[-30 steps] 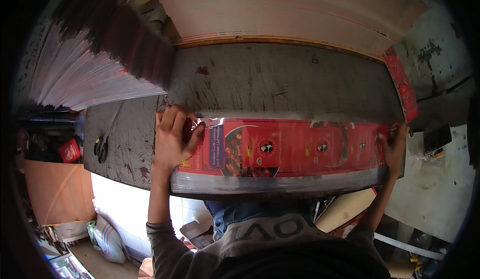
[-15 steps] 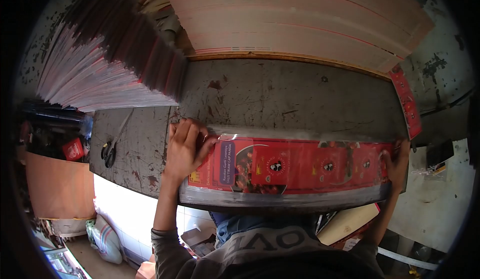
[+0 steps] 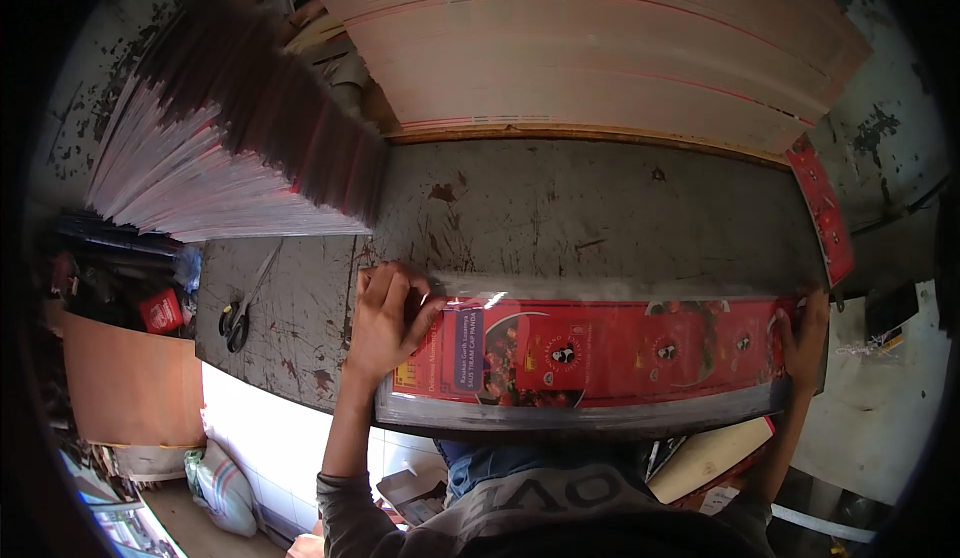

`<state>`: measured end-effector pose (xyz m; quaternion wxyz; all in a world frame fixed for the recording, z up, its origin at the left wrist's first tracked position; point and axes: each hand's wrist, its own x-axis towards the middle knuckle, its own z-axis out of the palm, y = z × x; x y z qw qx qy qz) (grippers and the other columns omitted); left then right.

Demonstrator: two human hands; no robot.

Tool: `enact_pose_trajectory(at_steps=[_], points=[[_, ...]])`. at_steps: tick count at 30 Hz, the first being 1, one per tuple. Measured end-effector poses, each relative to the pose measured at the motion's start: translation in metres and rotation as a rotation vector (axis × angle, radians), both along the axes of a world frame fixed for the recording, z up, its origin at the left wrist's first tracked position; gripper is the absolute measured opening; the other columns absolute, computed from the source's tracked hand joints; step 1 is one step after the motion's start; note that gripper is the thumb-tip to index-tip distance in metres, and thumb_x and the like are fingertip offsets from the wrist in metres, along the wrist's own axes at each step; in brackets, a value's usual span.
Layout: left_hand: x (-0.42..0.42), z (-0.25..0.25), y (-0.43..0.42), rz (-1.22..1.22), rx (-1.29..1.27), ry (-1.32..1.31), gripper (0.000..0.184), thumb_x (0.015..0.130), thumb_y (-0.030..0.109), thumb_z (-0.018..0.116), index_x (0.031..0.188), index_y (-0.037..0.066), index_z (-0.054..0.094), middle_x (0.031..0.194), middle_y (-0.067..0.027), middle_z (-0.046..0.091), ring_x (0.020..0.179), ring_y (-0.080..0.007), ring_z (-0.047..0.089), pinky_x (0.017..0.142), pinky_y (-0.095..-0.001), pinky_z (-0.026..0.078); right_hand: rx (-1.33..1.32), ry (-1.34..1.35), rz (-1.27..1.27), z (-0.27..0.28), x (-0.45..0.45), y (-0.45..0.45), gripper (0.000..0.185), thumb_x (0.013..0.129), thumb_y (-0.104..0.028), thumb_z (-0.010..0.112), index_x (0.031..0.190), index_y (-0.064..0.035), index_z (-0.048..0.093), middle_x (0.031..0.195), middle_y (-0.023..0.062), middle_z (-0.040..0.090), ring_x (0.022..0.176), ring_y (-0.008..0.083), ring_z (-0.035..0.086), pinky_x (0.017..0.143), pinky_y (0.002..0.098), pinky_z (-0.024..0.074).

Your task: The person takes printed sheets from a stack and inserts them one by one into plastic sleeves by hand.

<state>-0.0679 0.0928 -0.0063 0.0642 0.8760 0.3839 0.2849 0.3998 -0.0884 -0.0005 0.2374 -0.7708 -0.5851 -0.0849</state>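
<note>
One white sack (image 3: 222, 488) slumps on the floor at the far left, beside an upright orange-brown panel (image 3: 130, 383). Further right, a pair of scissors (image 3: 235, 326) lies on the left part of the dark, scuffed worktop (image 3: 600, 198), its blades pointing away from the person. Behind the scissors rises a tall pile of clear-edged sheets (image 3: 200, 178), fanned unevenly. Next comes the left hand (image 3: 385, 318), its grip closed on the left end of the red printed sheets (image 3: 620, 353), thumb on top and fingers curled at the far corner. Those sheets lie flat in a stack along the near edge of the worktop, their clear margins showing on both long sides. Beyond them, at the back, stands a large pale stack (image 3: 590, 48). The right hand (image 3: 805, 343) has its grip closed around the opposite end, fingers against the short side. Only the view has clearly shifted over the last second: the worktop sits lower in it, while both hands keep their places on the sheets, which suggests a steady hold to keep the edges even. At the far right, a red printed strip (image 3: 822, 218) hangs by the worktop's edge.
</note>
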Motion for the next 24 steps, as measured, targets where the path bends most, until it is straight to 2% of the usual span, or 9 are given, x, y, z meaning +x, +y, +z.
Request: enact_pose_trajectory(at_steps=[2, 6, 8, 14, 17, 24], points=[[-0.001, -0.001, 0.001, -0.024, -0.044, -0.043, 0.023, 0.072, 0.016, 0.069, 0.08, 0.005, 0.051, 0.078, -0.0052, 0.055, 0.073, -0.0221, 0.053, 0.074, -0.0341, 0.036, -0.013, -0.191, 0.07, -0.005, 0.01, -0.005, 0.04, 0.073, -0.023, 0.062, 0.102, 0.0012, 0.049, 0.09, 0.0164, 0.046, 0.087, 0.0337, 0.043, 0.077, 0.0407, 0.0347], [0.001, 0.0, -0.001, -0.024, -0.103, -0.114, 0.022, 0.072, 0.014, 0.069, 0.08, 0.005, 0.051, 0.078, -0.0057, 0.056, 0.074, -0.0232, 0.054, 0.076, -0.0347, 0.038, -0.113, -0.14, 0.101, -0.003, 0.016, -0.013, 0.04, 0.076, -0.021, 0.063, 0.104, 0.0025, 0.049, 0.099, 0.0189, 0.046, 0.093, 0.0356, 0.046, 0.082, 0.0391, 0.0368], [0.001, 0.001, -0.001, -0.03, -0.097, -0.112, 0.021, 0.071, 0.014, 0.07, 0.08, 0.006, 0.052, 0.077, -0.0057, 0.057, 0.074, -0.0234, 0.055, 0.076, -0.0347, 0.039, -0.099, -0.006, 0.096, 0.001, 0.01, -0.01, 0.042, 0.073, -0.027, 0.066, 0.1, 0.0018, 0.05, 0.096, 0.0175, 0.047, 0.092, 0.0354, 0.045, 0.08, 0.0389, 0.0371], [0.0, 0.0, -0.001, -0.007, -0.087, -0.082, 0.021, 0.07, 0.014, 0.071, 0.079, 0.006, 0.053, 0.077, -0.0052, 0.056, 0.074, -0.023, 0.054, 0.076, -0.0349, 0.039, -0.05, 0.016, 0.114, 0.005, 0.007, -0.002, 0.038, 0.073, -0.028, 0.066, 0.088, 0.0008, 0.046, 0.084, 0.0139, 0.044, 0.082, 0.0316, 0.043, 0.074, 0.0374, 0.036], [0.002, 0.003, -0.002, 0.005, -0.086, -0.098, 0.021, 0.07, 0.014, 0.071, 0.078, 0.006, 0.053, 0.076, -0.005, 0.056, 0.074, -0.0227, 0.053, 0.076, -0.0348, 0.038, -0.01, -0.054, 0.154, 0.003, 0.007, 0.0, 0.037, 0.074, -0.028, 0.064, 0.085, 0.0009, 0.045, 0.081, 0.0132, 0.04, 0.077, 0.0298, 0.04, 0.071, 0.0363, 0.0345], [0.002, 0.004, 0.0, -0.014, -0.111, -0.068, 0.019, 0.072, 0.014, 0.069, 0.076, 0.005, 0.054, 0.074, -0.0042, 0.055, 0.072, -0.0215, 0.052, 0.076, -0.0347, 0.037, -0.053, 0.012, 0.091, 0.001, 0.006, -0.001, 0.038, 0.074, -0.03, 0.064, 0.085, -0.0006, 0.044, 0.08, 0.0115, 0.038, 0.075, 0.0288, 0.037, 0.071, 0.0372, 0.0303]])
